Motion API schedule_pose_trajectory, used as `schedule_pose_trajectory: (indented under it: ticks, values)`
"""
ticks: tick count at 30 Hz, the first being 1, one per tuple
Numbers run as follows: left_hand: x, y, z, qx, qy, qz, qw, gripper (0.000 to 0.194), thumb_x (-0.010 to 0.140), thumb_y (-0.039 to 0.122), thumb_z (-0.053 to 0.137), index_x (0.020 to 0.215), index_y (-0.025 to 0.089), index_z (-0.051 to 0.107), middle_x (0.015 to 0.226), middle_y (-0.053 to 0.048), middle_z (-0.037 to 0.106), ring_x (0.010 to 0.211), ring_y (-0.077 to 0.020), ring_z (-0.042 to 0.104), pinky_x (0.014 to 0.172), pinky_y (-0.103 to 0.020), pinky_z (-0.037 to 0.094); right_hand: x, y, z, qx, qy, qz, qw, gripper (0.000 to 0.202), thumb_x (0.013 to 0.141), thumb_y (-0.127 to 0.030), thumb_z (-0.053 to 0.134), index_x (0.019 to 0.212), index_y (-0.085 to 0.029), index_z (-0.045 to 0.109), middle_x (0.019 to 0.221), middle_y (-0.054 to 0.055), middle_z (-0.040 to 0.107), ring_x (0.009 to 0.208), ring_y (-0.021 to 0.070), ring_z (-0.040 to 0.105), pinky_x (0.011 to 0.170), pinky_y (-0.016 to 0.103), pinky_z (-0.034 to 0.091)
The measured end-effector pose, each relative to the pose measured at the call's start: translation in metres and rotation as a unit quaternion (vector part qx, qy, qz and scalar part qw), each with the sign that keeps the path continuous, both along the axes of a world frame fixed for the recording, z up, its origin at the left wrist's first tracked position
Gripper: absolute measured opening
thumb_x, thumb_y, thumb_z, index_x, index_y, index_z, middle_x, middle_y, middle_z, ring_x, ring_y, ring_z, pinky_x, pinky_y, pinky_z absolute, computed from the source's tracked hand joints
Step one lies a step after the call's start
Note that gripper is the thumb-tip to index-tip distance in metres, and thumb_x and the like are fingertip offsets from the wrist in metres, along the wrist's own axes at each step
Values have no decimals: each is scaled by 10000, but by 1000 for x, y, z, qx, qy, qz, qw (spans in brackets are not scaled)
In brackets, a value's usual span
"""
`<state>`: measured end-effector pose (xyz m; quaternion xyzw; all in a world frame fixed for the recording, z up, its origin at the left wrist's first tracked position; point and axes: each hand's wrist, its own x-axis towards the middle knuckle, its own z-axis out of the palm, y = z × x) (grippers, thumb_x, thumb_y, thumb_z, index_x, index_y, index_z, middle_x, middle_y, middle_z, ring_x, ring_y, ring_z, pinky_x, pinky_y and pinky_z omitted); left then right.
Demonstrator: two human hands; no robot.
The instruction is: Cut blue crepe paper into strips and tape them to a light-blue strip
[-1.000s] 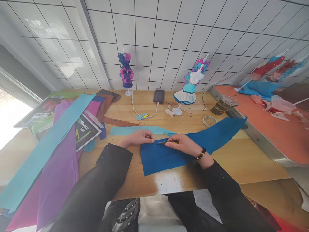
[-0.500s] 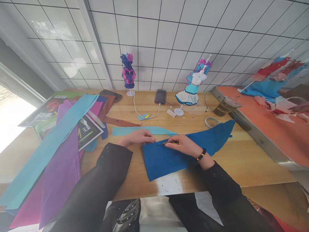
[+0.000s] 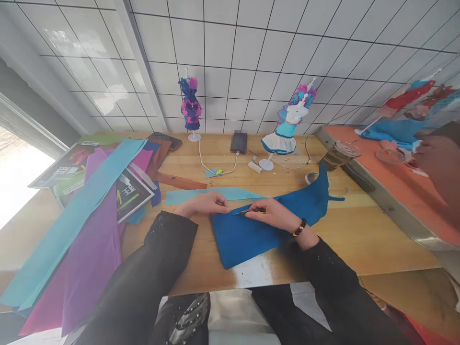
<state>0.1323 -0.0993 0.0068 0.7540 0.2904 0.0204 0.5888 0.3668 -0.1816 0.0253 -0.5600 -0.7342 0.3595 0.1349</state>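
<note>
A dark blue sheet of thin cloth or crepe paper (image 3: 247, 239) lies on the wooden table in front of me. My left hand (image 3: 210, 202) pinches its upper left corner between thumb and fingertips. In my right hand (image 3: 269, 211) is a small pair of scissors (image 3: 240, 212), the thin blades pointing left along the sheet's upper edge. My fingers mostly hide the handles. The sheet's far right end stands up in a curl, with a narrow strip sticking out beside it. Just behind my left hand lies a light blue strip (image 3: 230, 193).
Coloured sheets (image 3: 89, 239) and booklets pile up at the left. Two small dressed doll stands (image 3: 191, 108) are at the back, with a cabled device (image 3: 239, 142) between them. A cup (image 3: 338, 154) and a tape roll (image 3: 312, 178) are at right. Blurred skin shows over the orange table (image 3: 388, 191).
The blue sheet's right end has lifted and curled inward, partly covering the tape roll. Both hands stay nearly in place. A blurred brown shape has come further in at the right edge.
</note>
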Motion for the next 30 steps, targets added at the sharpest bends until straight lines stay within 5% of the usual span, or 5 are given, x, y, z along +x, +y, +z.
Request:
schedule_pose_trajectory:
  ticks: [24, 30]
  values:
    - [0, 3, -6, -35, -27, -3, 999, 326, 689, 455, 634, 842, 168, 650, 760, -3, 613, 701, -106, 506, 646, -221, 369, -11, 5, 6, -11, 7, 26, 1000, 422, 754, -555, 514, 786, -167, 677, 686, 5, 625, 562, 103, 453, 504, 234, 297]
    - [1, 1, 0, -33, -24, -4, 999, 323, 678, 464, 636, 801, 166, 651, 679, 21, 579, 622, -89, 472, 590, -211, 358, -15, 6, 8, -15, 2, 30, 999, 406, 754, -549, 521, 778, -175, 676, 694, 2, 629, 576, 105, 466, 515, 238, 301]
